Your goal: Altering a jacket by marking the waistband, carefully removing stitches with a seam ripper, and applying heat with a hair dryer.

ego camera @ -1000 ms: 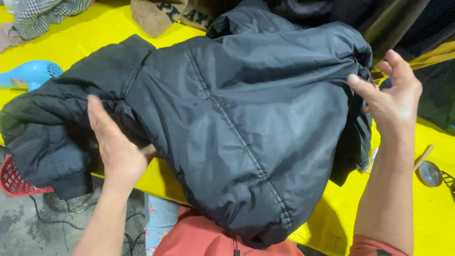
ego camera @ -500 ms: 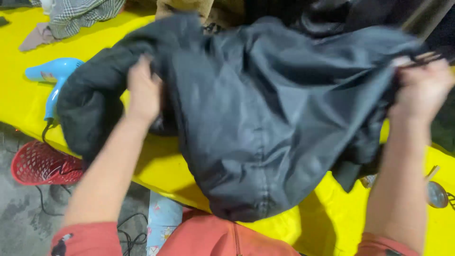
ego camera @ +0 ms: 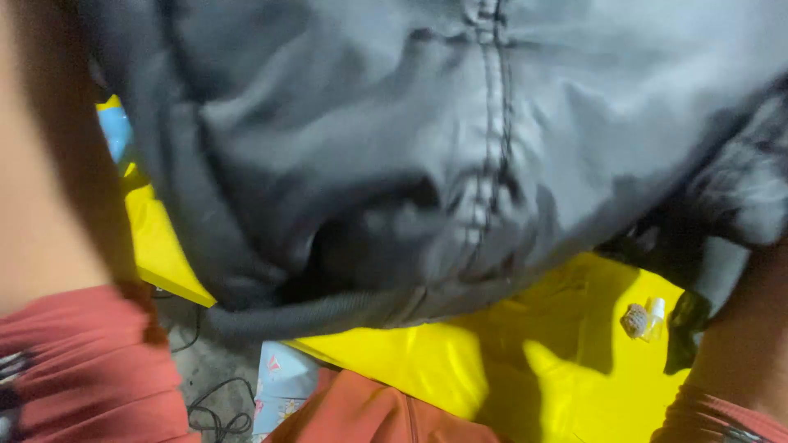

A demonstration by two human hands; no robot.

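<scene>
A dark grey padded jacket [ego camera: 427, 148] with a stitched seam down its middle hangs lifted close to my face and fills most of the head view. Its ribbed hem droops over the near edge of the yellow table [ego camera: 566, 369]. My left forearm [ego camera: 37, 180] rises along the left edge, above its red sleeve [ego camera: 82, 369]. My right forearm [ego camera: 739, 361] comes up at the lower right. Both hands are hidden behind or above the fabric, which they hold up.
A small brownish object with a clear bit [ego camera: 640, 320] lies on the table under the jacket's right side. A light blue object [ego camera: 115, 131] peeks out at the left. Black cables [ego camera: 213, 414] and a pale blue printed package [ego camera: 279, 385] lie on the floor.
The jacket has been lifted off the table toward the camera and now blocks the view. Both hands, seen gripping its sides before, are now out of sight.
</scene>
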